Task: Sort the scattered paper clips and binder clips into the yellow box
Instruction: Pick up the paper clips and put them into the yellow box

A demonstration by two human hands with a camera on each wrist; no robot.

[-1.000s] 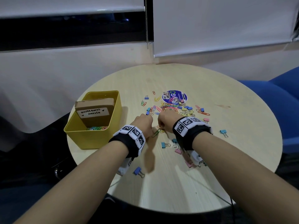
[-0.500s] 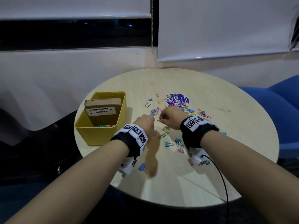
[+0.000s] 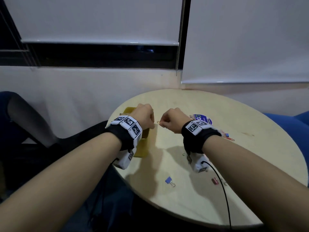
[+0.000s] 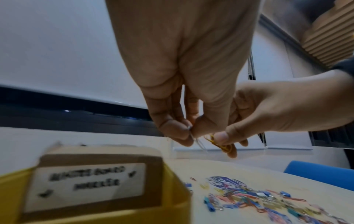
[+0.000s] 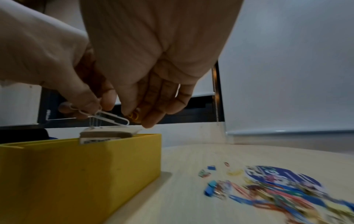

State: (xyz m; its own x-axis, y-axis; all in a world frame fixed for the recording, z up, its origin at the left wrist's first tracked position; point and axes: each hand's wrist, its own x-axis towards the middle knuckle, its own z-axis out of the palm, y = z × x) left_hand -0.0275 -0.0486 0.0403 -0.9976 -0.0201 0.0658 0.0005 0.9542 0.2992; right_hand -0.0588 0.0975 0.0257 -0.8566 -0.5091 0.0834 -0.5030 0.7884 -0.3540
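Observation:
Both hands hover side by side above the table, close to the yellow box [image 3: 142,147], which the left wrist mostly hides in the head view. My left hand [image 3: 151,126] pinches a white paper clip [image 5: 111,117] between thumb and forefinger over the box's edge. My right hand [image 3: 164,123] pinches a yellow paper clip [image 3: 160,123], also seen in the left wrist view as the yellow paper clip [image 4: 218,142]. The yellow box [image 5: 76,174] holds a labelled cardboard box [image 4: 90,181]. A pile of coloured clips [image 4: 268,200] lies on the table to the right of the box.
The round wooden table [image 3: 184,206] carries a blue round sticker [image 3: 201,118], a blue binder clip [image 3: 168,180] and a pink binder clip [image 3: 214,180] near its front. A blue chair [image 3: 294,128] stands to the right, a dark chair [image 3: 25,118] to the left.
Both hands have lifted off the clip pile and moved left to the yellow box, each holding a paper clip. The head view has swung left.

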